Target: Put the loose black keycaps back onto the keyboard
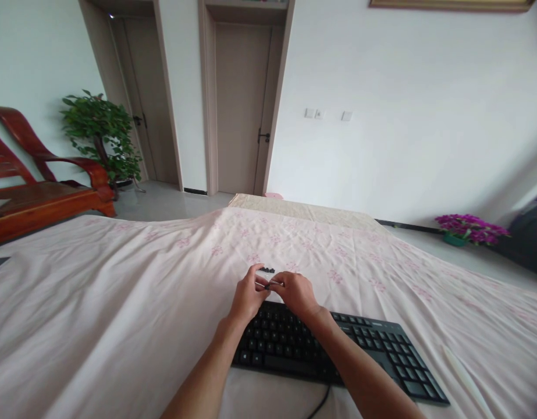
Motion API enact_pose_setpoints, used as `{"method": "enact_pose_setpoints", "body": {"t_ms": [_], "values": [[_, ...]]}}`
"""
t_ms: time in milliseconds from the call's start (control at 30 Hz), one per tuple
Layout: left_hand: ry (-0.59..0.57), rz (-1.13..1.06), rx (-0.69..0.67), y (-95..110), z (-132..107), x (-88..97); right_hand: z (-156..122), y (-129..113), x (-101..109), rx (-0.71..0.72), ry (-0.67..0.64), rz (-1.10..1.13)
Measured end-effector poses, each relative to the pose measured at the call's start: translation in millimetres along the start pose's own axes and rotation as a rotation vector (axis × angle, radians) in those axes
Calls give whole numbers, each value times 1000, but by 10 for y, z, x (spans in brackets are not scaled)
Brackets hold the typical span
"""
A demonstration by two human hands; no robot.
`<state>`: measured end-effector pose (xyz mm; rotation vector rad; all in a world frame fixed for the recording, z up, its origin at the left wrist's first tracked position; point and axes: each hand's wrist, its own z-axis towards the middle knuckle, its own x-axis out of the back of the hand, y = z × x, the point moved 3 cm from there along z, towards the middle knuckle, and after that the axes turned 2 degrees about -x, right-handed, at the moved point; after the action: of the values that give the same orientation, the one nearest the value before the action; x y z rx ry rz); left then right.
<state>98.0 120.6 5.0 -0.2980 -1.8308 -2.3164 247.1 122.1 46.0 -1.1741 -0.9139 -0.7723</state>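
Observation:
A black keyboard (364, 349) lies on a table covered with a pale pink flowered cloth (120, 302). Both my hands hover over the keyboard's far edge. My left hand (247, 297) and my right hand (297, 294) are pinched together on a thin metal tool (268, 284) between them. A few small black keycaps (267, 270) lie on the cloth just beyond my fingers. The keyboard's cable (320, 404) runs off toward me.
A red wooden chair (36, 186) stands at the left, with a green potted plant (100, 134) behind it. Two closed doors (239, 105) are in the far wall. Purple flowers (469, 227) sit on the floor at the right. A white strip (464, 378) lies on the cloth near the keyboard's right end.

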Motion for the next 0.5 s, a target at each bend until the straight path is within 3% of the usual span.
{"method": "enact_pose_setpoints", "body": {"t_ms": [267, 500], "values": [[-34, 89, -19, -20, -1, -32, 41, -21, 10, -39, -56, -9], [-61, 119, -31, -28, -7, -49, 7, -66, 28, 62, -30, -57]]}}
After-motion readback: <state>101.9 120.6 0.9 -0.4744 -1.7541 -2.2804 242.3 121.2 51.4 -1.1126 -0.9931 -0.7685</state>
